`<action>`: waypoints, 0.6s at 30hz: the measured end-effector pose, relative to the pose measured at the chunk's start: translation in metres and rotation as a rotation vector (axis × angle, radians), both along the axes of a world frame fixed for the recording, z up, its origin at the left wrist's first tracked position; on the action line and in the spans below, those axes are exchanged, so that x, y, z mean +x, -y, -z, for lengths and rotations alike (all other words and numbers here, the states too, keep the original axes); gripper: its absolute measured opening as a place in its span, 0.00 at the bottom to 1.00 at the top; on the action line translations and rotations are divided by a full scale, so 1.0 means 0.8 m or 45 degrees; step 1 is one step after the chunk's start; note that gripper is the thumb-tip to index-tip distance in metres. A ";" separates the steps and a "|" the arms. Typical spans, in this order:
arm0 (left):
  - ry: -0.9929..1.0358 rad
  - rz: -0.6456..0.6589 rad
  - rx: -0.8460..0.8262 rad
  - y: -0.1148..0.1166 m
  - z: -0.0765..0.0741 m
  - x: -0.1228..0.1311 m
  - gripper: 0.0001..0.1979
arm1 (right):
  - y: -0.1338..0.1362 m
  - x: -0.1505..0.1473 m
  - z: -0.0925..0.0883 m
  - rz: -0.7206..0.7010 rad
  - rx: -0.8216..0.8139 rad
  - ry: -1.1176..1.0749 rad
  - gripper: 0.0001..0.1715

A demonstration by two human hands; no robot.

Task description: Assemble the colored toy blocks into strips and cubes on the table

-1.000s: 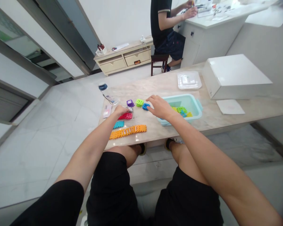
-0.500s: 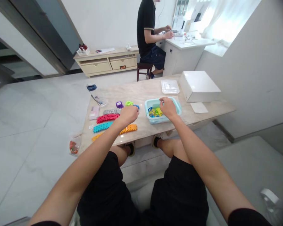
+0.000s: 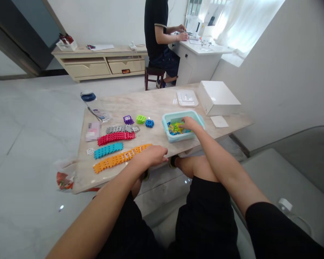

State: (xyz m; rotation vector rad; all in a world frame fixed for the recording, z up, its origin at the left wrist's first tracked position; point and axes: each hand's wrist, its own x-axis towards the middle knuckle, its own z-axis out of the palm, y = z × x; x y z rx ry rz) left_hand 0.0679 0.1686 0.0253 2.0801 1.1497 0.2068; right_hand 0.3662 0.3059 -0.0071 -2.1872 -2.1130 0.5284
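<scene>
My right hand (image 3: 190, 123) is inside a light blue plastic basket (image 3: 184, 138), its fingers spread over yellow, green and blue interlocking plastic pieces (image 3: 175, 127). My left hand (image 3: 156, 156) hovers near the table's front edge, beside the right end of a long orange strip of linked pieces (image 3: 113, 160). Its fingers are loosely bent and apart, with nothing visible in them. Left of it lie a teal strip (image 3: 108, 150), a red strip (image 3: 116, 137) and a grey strip (image 3: 121, 128). Behind are small purple (image 3: 128, 119), lime green (image 3: 140, 119) and blue blocks (image 3: 149, 123).
A clear lidded container (image 3: 187, 98), white box (image 3: 218, 97) and white paper (image 3: 219, 121) occupy the table's right side. A clear bottle with a blue cap (image 3: 88, 96) and a pink card (image 3: 93, 131) are at left. A person (image 3: 156, 32) sits at a white desk beyond.
My left hand has moved toward the table's front edge, away from the small blue block, uncovering the strips. My right hand has lowered into the basket. The view has shifted rightward.
</scene>
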 end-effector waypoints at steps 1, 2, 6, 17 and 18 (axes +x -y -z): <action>0.014 -0.010 -0.018 0.000 0.004 -0.001 0.13 | -0.002 -0.001 0.003 -0.022 -0.032 0.004 0.36; 0.012 -0.009 -0.037 0.000 0.007 -0.002 0.13 | -0.004 -0.001 0.006 -0.044 -0.060 0.006 0.39; 0.015 -0.031 -0.083 -0.001 0.015 -0.011 0.17 | -0.005 -0.005 0.009 -0.107 -0.124 0.032 0.39; -0.654 0.206 -0.049 -0.004 -0.051 -0.016 0.21 | 0.004 0.009 -0.015 -0.179 -0.188 0.202 0.41; -0.698 0.234 -0.040 -0.003 -0.057 -0.012 0.23 | 0.004 0.007 -0.013 -0.200 -0.178 0.201 0.38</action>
